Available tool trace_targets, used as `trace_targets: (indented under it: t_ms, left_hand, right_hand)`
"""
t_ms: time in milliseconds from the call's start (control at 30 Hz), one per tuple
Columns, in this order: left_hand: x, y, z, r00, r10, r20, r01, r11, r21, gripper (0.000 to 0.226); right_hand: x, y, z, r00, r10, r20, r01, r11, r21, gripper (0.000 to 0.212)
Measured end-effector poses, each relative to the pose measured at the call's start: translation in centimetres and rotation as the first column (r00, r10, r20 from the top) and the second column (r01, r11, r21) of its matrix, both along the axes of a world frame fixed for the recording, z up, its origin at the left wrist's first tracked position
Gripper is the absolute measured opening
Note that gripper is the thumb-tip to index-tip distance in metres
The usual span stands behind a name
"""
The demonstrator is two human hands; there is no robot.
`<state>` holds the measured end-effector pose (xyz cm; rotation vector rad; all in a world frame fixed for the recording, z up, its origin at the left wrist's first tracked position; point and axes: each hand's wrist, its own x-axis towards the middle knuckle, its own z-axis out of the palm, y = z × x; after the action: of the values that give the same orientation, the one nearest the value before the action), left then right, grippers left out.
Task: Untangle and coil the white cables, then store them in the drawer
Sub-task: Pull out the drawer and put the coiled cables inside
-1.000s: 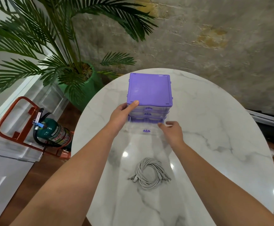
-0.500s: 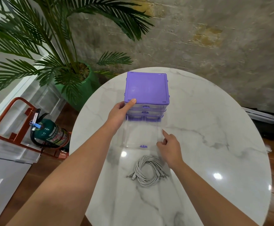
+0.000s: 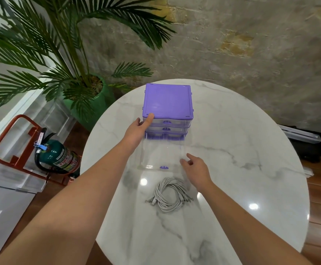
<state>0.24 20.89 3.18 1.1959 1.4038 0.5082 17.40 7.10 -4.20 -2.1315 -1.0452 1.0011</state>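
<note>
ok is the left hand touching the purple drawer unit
Touching. In the head view the left hand grips the drawer unit at its front left corner, thumb pressed on the purple top with no gap.

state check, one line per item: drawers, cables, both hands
bottom drawer: pulled far out, clear, looks empty
upper two drawers: pushed in
purple drawer unit: upright on the marble table
white cables: coiled, on the table in front of the open drawer, not yet stored
left hand: holds the unit's left front corner, thumb on top
right hand: fingers relaxed, at the open drawer's right front corner; contact unclear
</note>
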Motion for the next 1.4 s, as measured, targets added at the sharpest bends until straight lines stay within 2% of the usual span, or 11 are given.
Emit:
trace_targets:
  t_ms: [100,267,367,533,667,900,1000,1067,1167,1233,1400]
  left_hand:
    - [-0.4,-1.1,0.3,0.999,0.039,-0.012,-0.039,0.999,0.030,0.100]
    - [-2.1,-6.8,-2.6,0.943,0.332,0.007,-0.327,0.924,0.199,0.055]
    - [-2.9,-11.5,-5.8,0.924,0.381,-0.039,-0.370,0.915,0.161,0.028]
    - [-2.6,-17.0,-8.6,0.955,0.189,-0.229,-0.174,0.981,0.086,0.029]
    - [-2.1,-19.3,-8.9,0.899,0.037,-0.436,0.015,0.993,0.116,0.044]
    - [-1.3,-21.1,-8.9,0.842,-0.058,-0.537,0.134,0.986,0.103,0.057]
    - [-1.4,-21.1,-9.1,0.876,-0.056,-0.479,0.113,0.990,0.090,0.066]
    - [-1.5,-21.2,-9.0,0.912,-0.036,-0.408,0.081,0.992,0.094,0.071]
    - [-1.2,-21.5,-7.7,0.993,0.055,-0.100,-0.047,0.996,0.079,0.046]
    - [-1.1,-21.4,-6.8,0.991,0.106,0.079,-0.109,0.994,0.032,0.044]
    - [-0.6,-19.2,-5.6,0.927,0.279,0.250,-0.282,0.959,-0.026,0.046]
  right_hand:
    - [0.2,-1.4,0.7,0.993,-0.052,-0.110,0.052,0.999,-0.004,0.058]
    - [0.7,-3.8,-0.2,0.960,-0.220,-0.172,0.219,0.975,-0.026,0.033]
    - [0.4,-5.4,-0.5,0.973,-0.138,-0.183,0.123,0.988,-0.094,0.029]
    - [-0.7,-7.0,-0.4,0.974,-0.007,-0.228,-0.024,0.991,-0.131,0.022]
    - [-1.5,-7.6,-0.5,0.956,-0.071,-0.285,0.031,0.989,-0.141,0.032]
    - [-2.0,-8.5,0.1,0.911,-0.140,-0.389,0.078,0.982,-0.171,0.046]
    - [-1.8,-8.9,0.6,0.888,-0.117,-0.446,0.050,0.986,-0.160,0.021]
    - [-1.6,-9.1,1.0,0.873,-0.154,-0.463,0.084,0.982,-0.167,0.015]
    - [-1.7,-9.4,1.6,0.848,-0.236,-0.475,0.192,0.971,-0.139,0.017]
    - [-1.8,-9.3,2.3,0.843,-0.240,-0.481,0.228,0.970,-0.085,0.018]
    - [-1.9,-7.6,3.4,0.884,-0.192,-0.427,0.243,0.968,0.067,0.015]
